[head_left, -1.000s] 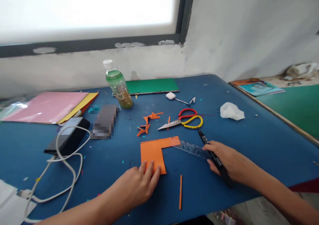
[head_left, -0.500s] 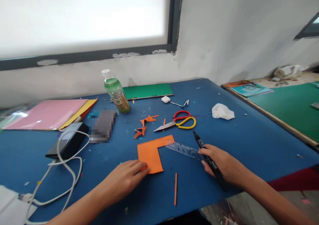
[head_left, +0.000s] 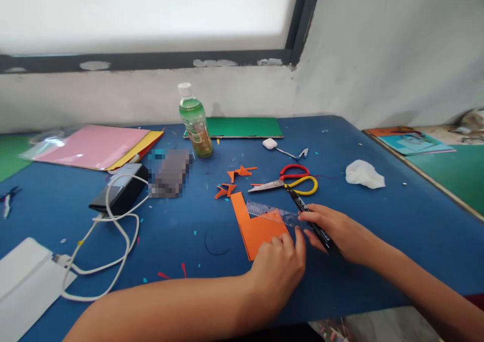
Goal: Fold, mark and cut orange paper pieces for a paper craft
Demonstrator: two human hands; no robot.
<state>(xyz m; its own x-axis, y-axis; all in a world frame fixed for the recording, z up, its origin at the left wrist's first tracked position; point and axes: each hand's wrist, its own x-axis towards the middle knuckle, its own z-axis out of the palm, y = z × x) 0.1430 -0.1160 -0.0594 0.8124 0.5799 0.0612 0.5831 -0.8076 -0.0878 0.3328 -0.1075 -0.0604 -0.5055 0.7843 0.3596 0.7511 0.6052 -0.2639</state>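
An L-shaped piece of orange paper (head_left: 262, 233) lies on the blue table, its narrow strip pointing away on the left. My left hand (head_left: 278, 269) is closed at its near right edge, fingers bent; the index finger reaches the ruler. In my right hand (head_left: 335, 226) is a black marker (head_left: 310, 216), tip pointing away and left. The same hand also pinches the end of a clear plastic ruler (head_left: 260, 209), which crosses over the paper. Just beyond lie scissors (head_left: 282, 183) with one red and one yellow handle, and several orange paper scraps (head_left: 242, 172).
A green-labelled bottle (head_left: 196, 125) stands before a green board (head_left: 245, 126). On the left are a black device (head_left: 121, 188) with a white cable (head_left: 126, 253), a blurred-out grey object (head_left: 174, 173) and a pink folder (head_left: 94, 145). Crumpled tissue (head_left: 365, 174) lies at right.
The orange paper has been turned, so its narrow strip now points away at the left. My left hand has moved right, close to my right hand. The view has shifted left.
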